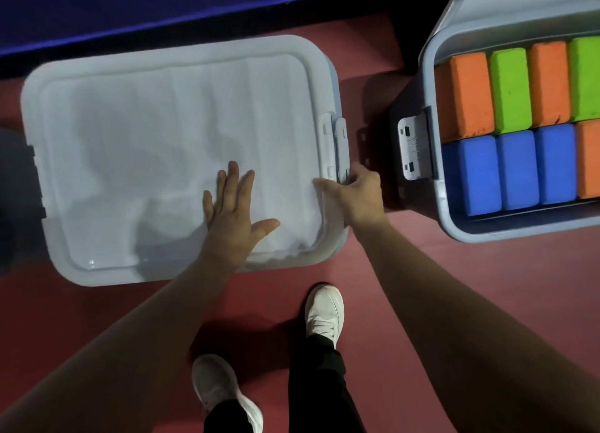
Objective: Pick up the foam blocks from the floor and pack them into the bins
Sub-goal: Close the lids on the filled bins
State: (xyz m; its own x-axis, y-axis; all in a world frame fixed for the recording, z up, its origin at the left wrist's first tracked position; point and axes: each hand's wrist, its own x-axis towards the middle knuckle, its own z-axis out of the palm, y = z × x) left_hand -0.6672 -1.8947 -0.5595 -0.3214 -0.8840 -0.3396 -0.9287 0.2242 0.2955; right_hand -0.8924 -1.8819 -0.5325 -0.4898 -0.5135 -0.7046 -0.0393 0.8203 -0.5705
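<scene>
Presses the left hand point(232, 215) flat, fingers spread wide, on the lid point(162, 124) of the closed bin, likely to hold it down. Grips the latch point(337, 147) with the right hand point(360, 195), probably to snap it. Has the foam blocks point(516, 134) packed in rows inside the open bin point(519, 229) at right.

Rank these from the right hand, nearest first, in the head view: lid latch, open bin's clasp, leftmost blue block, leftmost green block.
1. lid latch, gripped by the right hand
2. open bin's clasp, just right
3. leftmost blue block, near row
4. leftmost green block, far row
</scene>
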